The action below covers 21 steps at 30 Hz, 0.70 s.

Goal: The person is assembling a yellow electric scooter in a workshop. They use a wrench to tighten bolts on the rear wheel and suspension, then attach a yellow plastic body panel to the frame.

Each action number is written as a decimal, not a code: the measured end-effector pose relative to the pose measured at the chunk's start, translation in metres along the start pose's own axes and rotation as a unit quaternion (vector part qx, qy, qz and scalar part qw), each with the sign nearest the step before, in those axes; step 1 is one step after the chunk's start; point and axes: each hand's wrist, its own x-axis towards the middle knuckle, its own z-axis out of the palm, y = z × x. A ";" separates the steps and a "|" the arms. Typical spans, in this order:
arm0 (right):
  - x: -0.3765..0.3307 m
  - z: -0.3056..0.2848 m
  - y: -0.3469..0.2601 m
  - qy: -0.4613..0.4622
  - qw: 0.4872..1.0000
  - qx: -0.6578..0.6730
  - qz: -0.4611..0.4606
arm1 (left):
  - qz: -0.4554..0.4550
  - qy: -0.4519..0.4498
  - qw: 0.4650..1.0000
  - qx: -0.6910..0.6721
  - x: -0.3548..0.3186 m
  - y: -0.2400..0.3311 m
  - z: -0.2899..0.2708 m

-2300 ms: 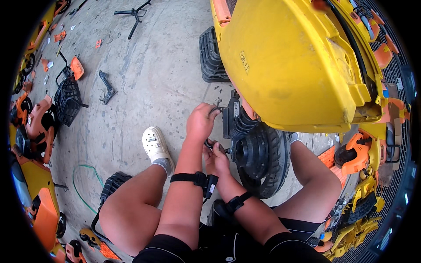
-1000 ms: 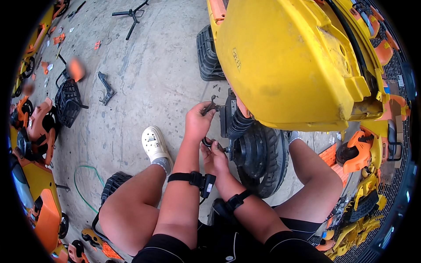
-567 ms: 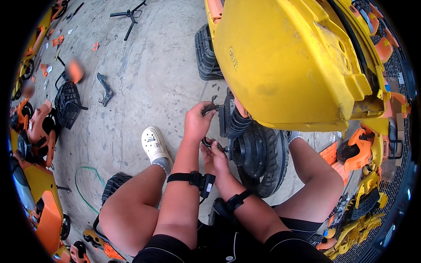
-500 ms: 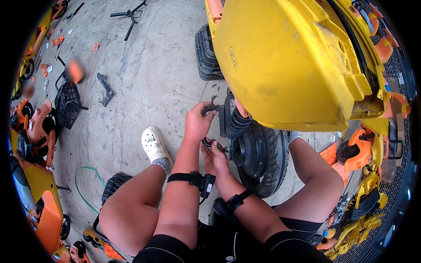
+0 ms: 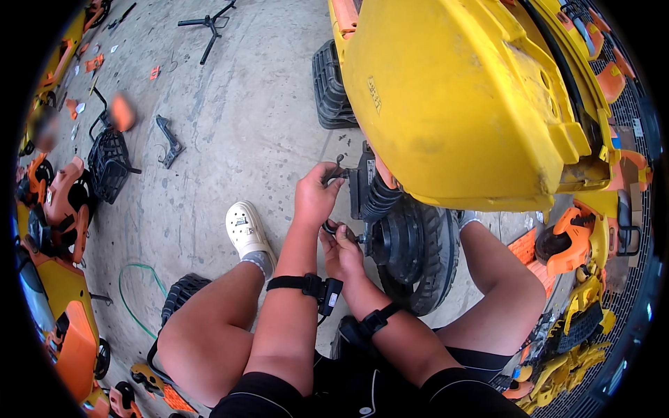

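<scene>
My left hand (image 5: 317, 195) is closed, thumb and fingers pinching a thin dark curved piece (image 5: 339, 162) whose kind I cannot make out. It sits beside the black fork bracket (image 5: 357, 184) of a yellow vehicle. Lower down, my right hand (image 5: 341, 254) is closed around a dark, slim, wrench-like tool (image 5: 329, 227), mostly hidden by the fingers. Its fingertips are close to the axle end (image 5: 361, 239) at the hub of the black wheel (image 5: 418, 258). A ribbed black boot (image 5: 382, 197) covers the fork above the wheel. The yellow body shell (image 5: 446, 104) overhangs both.
My knees are on either side of the wheel. A black crate-like block (image 5: 331, 87) stands at the vehicle's far side. On the concrete floor lie a black basket (image 5: 111, 164), a dark bracket (image 5: 168, 141) and a black metal stand (image 5: 209, 29). Orange and yellow parts (image 5: 585, 327) crowd both sides.
</scene>
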 end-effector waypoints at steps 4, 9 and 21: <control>0.000 0.001 0.002 0.001 1.000 -0.001 0.004 | 0.003 0.005 0.998 -0.063 0.000 -0.001 0.001; -0.001 0.000 -0.001 -0.002 1.000 -0.002 0.005 | -0.018 0.002 1.000 -0.009 -0.001 0.006 -0.003; -0.002 0.003 0.000 0.001 1.000 0.006 0.013 | -0.007 0.020 0.996 -0.091 0.002 -0.003 0.002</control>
